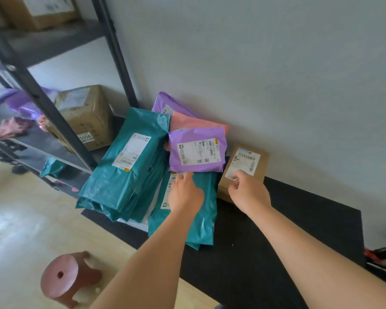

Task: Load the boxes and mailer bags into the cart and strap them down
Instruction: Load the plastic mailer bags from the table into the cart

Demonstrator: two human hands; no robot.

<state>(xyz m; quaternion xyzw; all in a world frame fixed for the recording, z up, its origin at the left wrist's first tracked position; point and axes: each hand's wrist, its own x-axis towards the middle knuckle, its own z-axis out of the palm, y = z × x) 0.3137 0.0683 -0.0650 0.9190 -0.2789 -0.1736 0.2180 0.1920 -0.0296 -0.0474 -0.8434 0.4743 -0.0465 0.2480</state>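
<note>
A pile of mailer bags lies on a black mat [288, 230] against the wall. A large teal bag [125, 166] lies at the left, a second teal bag [201, 210] under my left hand, a small purple bag [197, 152] on top, with a pink bag [194, 122] and another purple bag [167, 103] behind. A small brown box [243, 170] with a white label stands at the right. My left hand [184, 192] reaches to the lower edge of the small purple bag, fingers extended. My right hand [247, 192] rests on the brown box, fingers curled at its near edge.
A dark metal shelf rack [54, 112] stands at the left, holding a cardboard box [87, 117] and more bags. A reddish plastic stool [62, 277] stands on the pale floor near my left arm. A red and black frame [381, 257] shows at the right edge.
</note>
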